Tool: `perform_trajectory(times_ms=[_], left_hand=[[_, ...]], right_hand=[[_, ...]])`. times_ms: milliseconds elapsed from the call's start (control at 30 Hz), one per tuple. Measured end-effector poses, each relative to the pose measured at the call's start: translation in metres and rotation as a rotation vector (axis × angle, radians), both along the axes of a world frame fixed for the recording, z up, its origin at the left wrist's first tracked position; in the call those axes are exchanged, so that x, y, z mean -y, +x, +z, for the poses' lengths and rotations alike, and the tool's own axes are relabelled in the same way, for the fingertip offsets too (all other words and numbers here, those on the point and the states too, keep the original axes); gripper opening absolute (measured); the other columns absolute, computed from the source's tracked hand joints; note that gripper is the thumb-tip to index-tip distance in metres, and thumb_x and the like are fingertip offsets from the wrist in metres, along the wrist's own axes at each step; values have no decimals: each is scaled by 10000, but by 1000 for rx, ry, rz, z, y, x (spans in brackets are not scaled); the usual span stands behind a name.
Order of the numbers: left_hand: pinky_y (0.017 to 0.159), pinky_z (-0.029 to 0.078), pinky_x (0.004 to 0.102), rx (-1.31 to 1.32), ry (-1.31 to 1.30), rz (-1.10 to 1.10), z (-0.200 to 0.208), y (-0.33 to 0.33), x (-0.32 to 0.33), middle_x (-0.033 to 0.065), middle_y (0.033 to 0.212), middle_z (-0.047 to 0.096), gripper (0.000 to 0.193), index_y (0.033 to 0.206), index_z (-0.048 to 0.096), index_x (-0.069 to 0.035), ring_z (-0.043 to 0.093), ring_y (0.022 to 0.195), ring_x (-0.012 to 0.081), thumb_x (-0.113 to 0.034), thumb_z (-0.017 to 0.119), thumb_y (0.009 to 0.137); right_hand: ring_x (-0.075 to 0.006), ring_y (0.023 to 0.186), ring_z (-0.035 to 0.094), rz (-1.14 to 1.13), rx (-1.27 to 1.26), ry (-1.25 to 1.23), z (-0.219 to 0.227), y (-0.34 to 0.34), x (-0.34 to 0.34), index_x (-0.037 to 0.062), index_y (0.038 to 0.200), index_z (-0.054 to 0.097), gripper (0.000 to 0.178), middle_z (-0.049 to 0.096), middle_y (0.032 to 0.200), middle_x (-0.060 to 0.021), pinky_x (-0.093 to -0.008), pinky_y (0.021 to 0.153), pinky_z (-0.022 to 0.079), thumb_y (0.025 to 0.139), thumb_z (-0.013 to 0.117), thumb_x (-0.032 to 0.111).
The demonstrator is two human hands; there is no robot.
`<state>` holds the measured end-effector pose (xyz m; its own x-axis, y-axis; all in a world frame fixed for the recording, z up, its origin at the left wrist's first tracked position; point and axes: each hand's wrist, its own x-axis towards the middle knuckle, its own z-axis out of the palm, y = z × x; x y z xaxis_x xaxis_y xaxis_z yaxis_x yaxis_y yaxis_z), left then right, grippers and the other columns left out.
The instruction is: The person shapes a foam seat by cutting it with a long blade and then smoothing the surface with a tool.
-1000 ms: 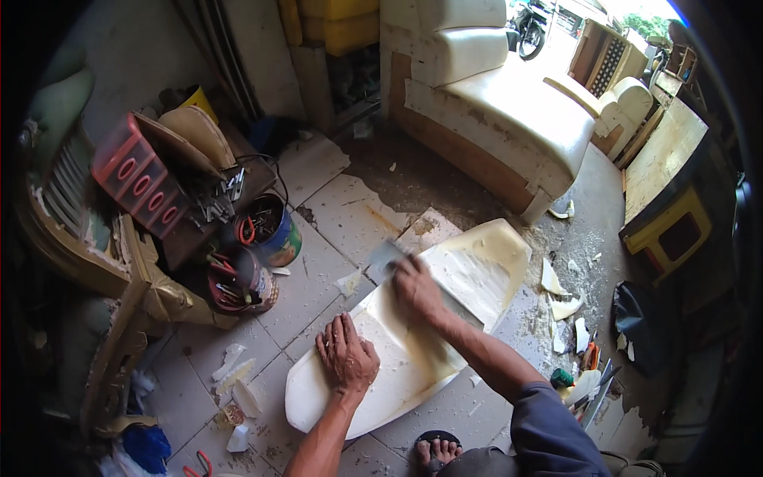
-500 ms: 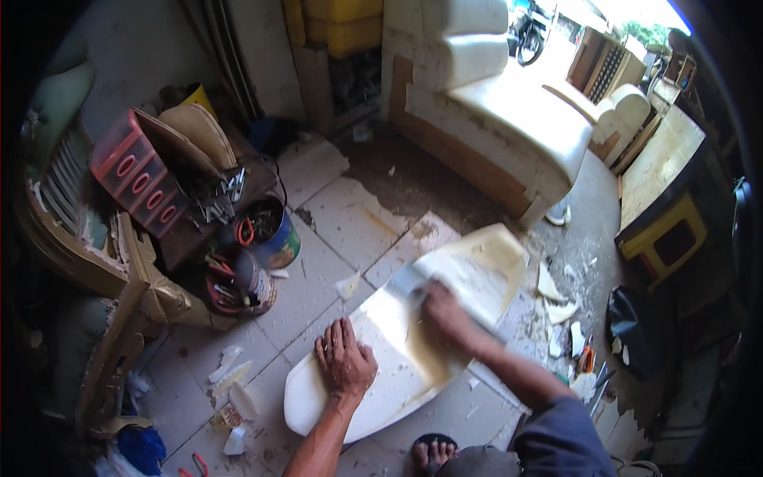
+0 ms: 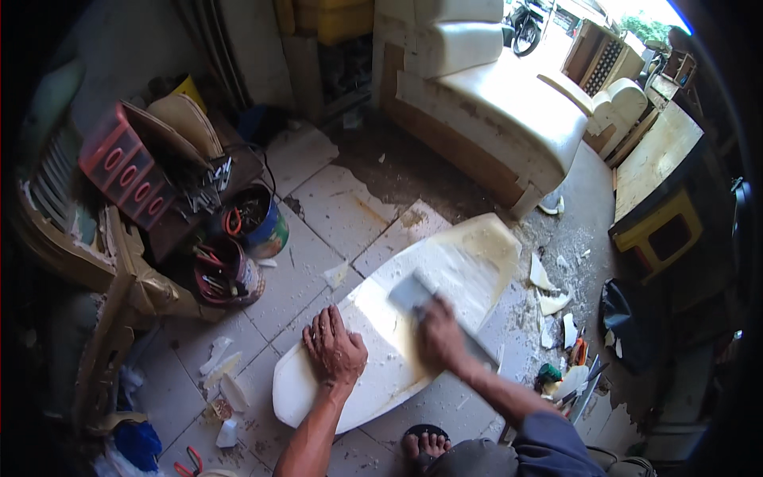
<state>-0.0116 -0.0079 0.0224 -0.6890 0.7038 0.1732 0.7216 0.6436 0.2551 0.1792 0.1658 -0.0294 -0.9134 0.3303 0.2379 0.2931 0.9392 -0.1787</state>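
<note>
A long cream-white foam piece (image 3: 380, 381) with rounded ends lies slantwise on the tiled floor, crumbs scattered over its top. My left hand (image 3: 335, 348) rests flat on its near left part, fingers stretched out. Around a long, flat grey tool that looks like a sanding board (image 3: 412, 291), my right hand (image 3: 442, 330) is closed. The board lies across the middle of the foam, somewhat blurred by motion. My right palm and part of the grip are hidden from above.
Left stand two tool buckets (image 3: 230, 270) (image 3: 270, 226), a red plastic basket (image 3: 127, 167) and a broken chair frame (image 3: 119, 278). A cream sofa (image 3: 493, 103) stands beyond. Foam scraps (image 3: 552, 302) litter the right floor; pliers (image 3: 191, 461) lie near left. My foot (image 3: 427, 441) is close to the foam.
My right hand has drawn the sanding board a little nearer to me across the foam. The left hand stays at the same place on it. The whole view has shifted slightly.
</note>
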Motion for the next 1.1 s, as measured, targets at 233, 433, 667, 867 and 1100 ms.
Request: perform_trajectory(times_ms=[233, 433, 667, 867, 1100], left_hand=[[1196, 287, 560, 2, 6, -29, 2, 13, -19, 213, 1433, 549, 635, 1446, 514, 33, 495, 1350, 360, -215, 568, 864], [1188, 291, 558, -21, 24, -59, -1, 6, -1, 220, 1426, 549, 645, 1453, 493, 49, 497, 1346, 358, -203, 570, 864], [1174, 312, 527, -32, 26, -30, 9, 8, -6, 244, 1388, 569, 613, 1429, 506, 63, 510, 1317, 377, -161, 569, 862], [1174, 300, 554, -3, 26, -38, 1, 18, -13, 235, 1397, 565, 621, 1425, 508, 67, 508, 1325, 371, -163, 580, 853], [1174, 306, 549, 4, 68, -60, 9, 9, -12, 225, 1406, 561, 609, 1413, 519, 63, 503, 1331, 372, -171, 584, 854]], right_hand=[[-403, 1259, 553, -554, -149, -29, -10, 43, -97, -33, 1253, 618, 397, 596, 1298, -218, -536, 1123, 425, 865, 570, 34], [-393, 1393, 453, -238, -111, 126, 4, 43, -70, -6, 1228, 637, 364, 566, 1399, -133, -533, 1203, 367, 872, 603, 65], [-441, 1417, 422, -144, -65, -42, 7, 34, 9, 31, 1359, 578, 442, 572, 1393, -181, -558, 1222, 320, 923, 584, 95], [-408, 1372, 479, -356, -113, 2, -14, 61, -57, 20, 1265, 637, 346, 596, 1370, -183, -526, 1168, 398, 924, 615, 75], [-424, 1313, 495, -300, -106, -32, 18, 66, -28, -21, 1267, 611, 365, 574, 1326, -193, -535, 1152, 405, 912, 632, 58]])
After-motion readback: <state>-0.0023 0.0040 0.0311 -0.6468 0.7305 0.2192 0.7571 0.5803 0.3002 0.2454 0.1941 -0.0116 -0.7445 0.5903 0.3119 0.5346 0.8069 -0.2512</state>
